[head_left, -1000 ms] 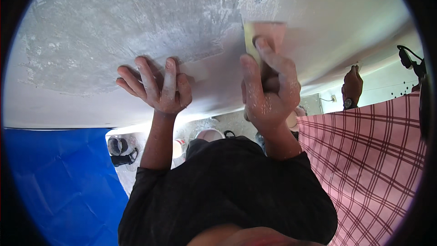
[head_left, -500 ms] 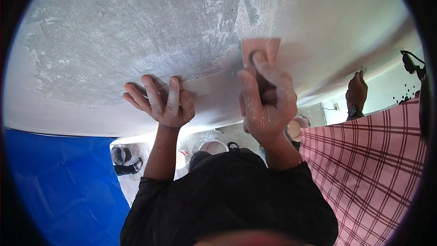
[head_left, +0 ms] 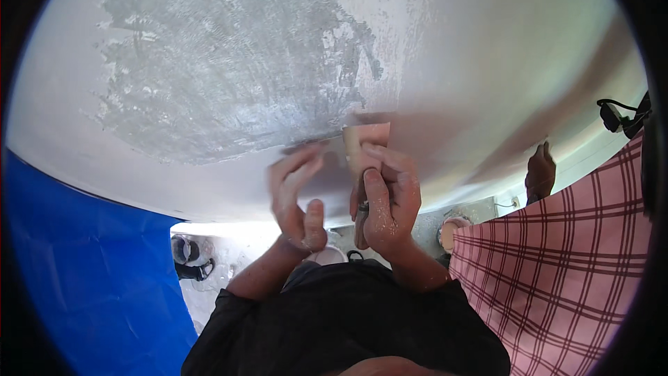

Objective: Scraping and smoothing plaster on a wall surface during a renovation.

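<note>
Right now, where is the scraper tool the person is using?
In the head view, the flat tan scraper is near the middle, pressed to the white surface, gripped by the right hand, beside the left hand.

White wall (head_left: 487, 49), grey patch (head_left: 229, 63), tan trowel (head_left: 367, 146).
The patch is mottled grey with streaks; the sheet (head_left: 83, 264) is plain blue, the shirt (head_left: 570, 264) pink with dark checks, the sleeves (head_left: 348, 320) black.

A blue tarp (head_left: 90, 271) hangs at the left, below the curved white edge. To its right, a pair of dark shoes (head_left: 188, 257) lies on the pale floor (head_left: 236, 254). Far right of the tarp, a pink plaid cloth (head_left: 563, 264) fills the corner, with another person's hand (head_left: 541, 174) above it.
</note>
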`<state>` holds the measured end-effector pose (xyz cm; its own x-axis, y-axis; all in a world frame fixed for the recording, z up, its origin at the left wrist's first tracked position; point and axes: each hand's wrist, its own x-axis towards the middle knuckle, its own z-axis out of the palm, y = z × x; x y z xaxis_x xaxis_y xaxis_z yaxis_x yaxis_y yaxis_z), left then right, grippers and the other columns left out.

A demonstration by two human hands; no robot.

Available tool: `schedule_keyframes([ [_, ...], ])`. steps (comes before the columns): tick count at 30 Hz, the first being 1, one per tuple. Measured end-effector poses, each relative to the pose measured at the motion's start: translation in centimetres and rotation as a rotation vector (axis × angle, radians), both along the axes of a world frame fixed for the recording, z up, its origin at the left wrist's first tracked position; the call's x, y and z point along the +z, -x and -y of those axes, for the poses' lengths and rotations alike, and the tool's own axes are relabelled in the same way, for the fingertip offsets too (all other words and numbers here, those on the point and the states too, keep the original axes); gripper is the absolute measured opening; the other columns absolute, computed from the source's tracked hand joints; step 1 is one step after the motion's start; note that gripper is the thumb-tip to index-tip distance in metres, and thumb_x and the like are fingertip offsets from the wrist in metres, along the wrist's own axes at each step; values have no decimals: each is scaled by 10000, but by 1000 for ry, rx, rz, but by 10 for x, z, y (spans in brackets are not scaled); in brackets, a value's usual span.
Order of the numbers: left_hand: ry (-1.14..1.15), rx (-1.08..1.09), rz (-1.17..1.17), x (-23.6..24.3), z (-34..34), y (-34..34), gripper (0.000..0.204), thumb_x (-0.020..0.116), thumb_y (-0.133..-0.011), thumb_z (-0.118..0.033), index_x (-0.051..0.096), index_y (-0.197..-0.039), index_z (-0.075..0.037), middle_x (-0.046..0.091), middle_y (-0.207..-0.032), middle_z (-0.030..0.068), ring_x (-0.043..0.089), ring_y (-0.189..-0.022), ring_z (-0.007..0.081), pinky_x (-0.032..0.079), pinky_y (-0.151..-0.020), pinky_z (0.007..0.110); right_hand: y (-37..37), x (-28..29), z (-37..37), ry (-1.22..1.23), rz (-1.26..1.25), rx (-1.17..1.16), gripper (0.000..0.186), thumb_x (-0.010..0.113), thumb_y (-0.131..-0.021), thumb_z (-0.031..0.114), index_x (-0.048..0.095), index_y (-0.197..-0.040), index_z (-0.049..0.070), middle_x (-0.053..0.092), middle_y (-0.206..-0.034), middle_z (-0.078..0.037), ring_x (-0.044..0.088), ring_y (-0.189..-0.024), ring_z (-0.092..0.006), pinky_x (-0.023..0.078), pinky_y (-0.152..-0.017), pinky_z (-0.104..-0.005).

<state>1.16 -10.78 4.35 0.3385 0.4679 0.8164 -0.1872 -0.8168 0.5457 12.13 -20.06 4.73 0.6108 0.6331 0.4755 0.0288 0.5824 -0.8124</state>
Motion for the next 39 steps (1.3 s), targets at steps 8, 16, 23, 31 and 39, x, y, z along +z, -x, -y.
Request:
schedule_keyframes([
  [8, 692, -447, -122, 39, 10, -37, 280, 451, -1080, -192, 620, -1140, 23, 696, -963, 81, 630, -878, 93, 525, -780, 256, -2, -12, -15, -89, 238, -91, 290, 529, -960, -78, 335, -1141, 40, 479, -1031, -134, 561, -674, -98, 471, -556, -210],
  [16, 789, -334, 29, 50, 18, -49, 322, 446, -1086, -251, 605, -1063, 28, 653, -738, 77, 605, -603, 104, 486, -548, 238, -79, 18, 4, -84, 533, -637, 493, 545, -996, 113, 283, -1400, 6, 362, -1459, -274, 456, -1300, -299, 394, -1075, -433],
  [23, 810, -146, -1, 65, 25, -58, 348, 517, -1061, -278, 613, -914, 22, 618, -602, 79, 525, -399, 87, 367, -340, 215, -132, -12, -31, 161, 867, -1223, 784, 376, -1022, 506, 139, -1573, 3, 103, -1616, -295, 72, -1510, -452, 92, -1176, -619],
  [31, 913, -187, -14, 65, 27, -54, 308, 501, -1067, -234, 606, -925, 19, 607, -633, 57, 486, -434, 58, 353, -409, 209, -142, -18, -37, 188, 934, -1347, 878, 243, -1001, 675, 175, -1580, 18, 109, -1621, -304, 90, -1507, -483, 88, -1165, -652],
  [39, 848, -186, 50, 58, 24, -62, 321, 491, -1069, -227, 604, -923, 36, 612, -637, 65, 495, -450, 58, 356, -408, 206, -146, -19, -45, 43, 959, -1349, 835, 276, -1020, 624, 208, -1568, -2, 108, -1618, -306, 107, -1511, -454, 101, -1189, -613],
])
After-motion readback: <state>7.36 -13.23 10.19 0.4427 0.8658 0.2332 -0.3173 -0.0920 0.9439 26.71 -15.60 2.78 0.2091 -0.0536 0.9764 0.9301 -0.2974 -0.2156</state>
